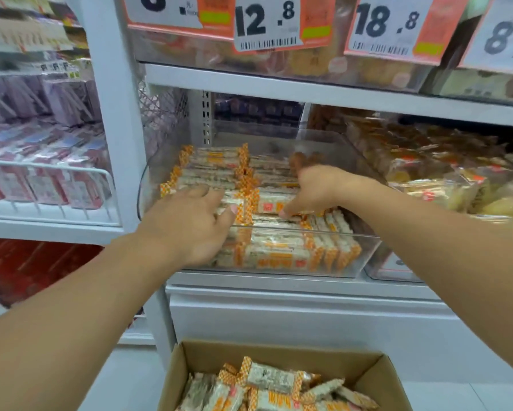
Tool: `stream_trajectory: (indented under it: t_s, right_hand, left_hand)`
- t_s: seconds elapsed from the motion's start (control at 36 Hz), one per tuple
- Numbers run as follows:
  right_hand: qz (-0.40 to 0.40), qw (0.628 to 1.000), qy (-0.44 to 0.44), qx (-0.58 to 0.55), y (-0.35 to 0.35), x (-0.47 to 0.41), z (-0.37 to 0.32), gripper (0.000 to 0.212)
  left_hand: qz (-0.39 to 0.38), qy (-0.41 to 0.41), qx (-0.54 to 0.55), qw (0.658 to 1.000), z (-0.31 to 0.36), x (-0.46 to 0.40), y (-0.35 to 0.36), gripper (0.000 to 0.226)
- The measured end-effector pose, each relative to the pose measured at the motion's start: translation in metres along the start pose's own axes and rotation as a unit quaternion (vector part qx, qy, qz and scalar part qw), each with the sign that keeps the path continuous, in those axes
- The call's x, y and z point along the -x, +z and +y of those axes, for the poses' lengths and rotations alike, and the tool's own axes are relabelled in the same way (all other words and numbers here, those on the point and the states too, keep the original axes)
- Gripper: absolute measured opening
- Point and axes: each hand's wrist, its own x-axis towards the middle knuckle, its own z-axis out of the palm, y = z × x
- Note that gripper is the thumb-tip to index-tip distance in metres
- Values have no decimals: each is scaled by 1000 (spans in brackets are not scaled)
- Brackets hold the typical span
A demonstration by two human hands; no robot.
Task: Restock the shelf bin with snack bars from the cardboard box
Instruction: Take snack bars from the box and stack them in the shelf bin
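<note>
Price cards above read "12.8" and "18.8"; white metal shelf, shop aisle. Clear plastic bin on the middle shelf holds rows of orange-white wrapped snack bars; more lie in the brown cardboard box near, below. Left hand rests flat on the bars, grip released; right hand pinches one bar in the bin.

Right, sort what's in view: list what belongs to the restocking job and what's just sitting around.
Part of the job:
- clear shelf bin
- snack bars in the bin
- cardboard box of loose bars
- left hand
- right hand

Just there:
- price tags
- neighbouring snack packs
- pink packets
- red packs
</note>
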Motion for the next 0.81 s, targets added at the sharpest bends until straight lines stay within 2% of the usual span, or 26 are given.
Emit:
stream_trajectory:
  t_s: [0.08, 0.22, 0.31, 0.42, 0.53, 0.58, 0.69, 0.81]
  right_hand:
    - [20, 999, -4, -49, 12, -4, 5, 132]
    - [10, 975, -27, -219, 17, -7, 10, 133]
    - [57, 951, -29, -302, 21, -10, 2, 131]
    - [124, 919, 6, -374, 33, -18, -12, 115]
    - [95, 912, 27, -399, 25, -21, -16, 80]
    - [113, 914, 46, -388, 19, -23, -14, 71]
    - [163, 909, 134, -359, 18, -32, -11, 69]
    - [145, 881, 167, -418, 21, -40, -16, 69]
  left_hand:
    - [-2, 3, -12, 1000, -2, 0, 2, 67]
    - [3, -2, -20, 1000, 0, 5, 4, 64]
    - [3, 7, -9, 1000, -2, 7, 3, 66]
    - [6, 14, -7, 1000, -3, 9, 2, 69]
    - [5, 10, -11, 1000, -2, 9, 2, 67]
    - [7, 7, -11, 1000, -1, 8, 3, 66]
    - [12, 5, -13, 1000, 0, 7, 4, 64]
    - [15, 6, -14, 1000, -1, 6, 5, 64]
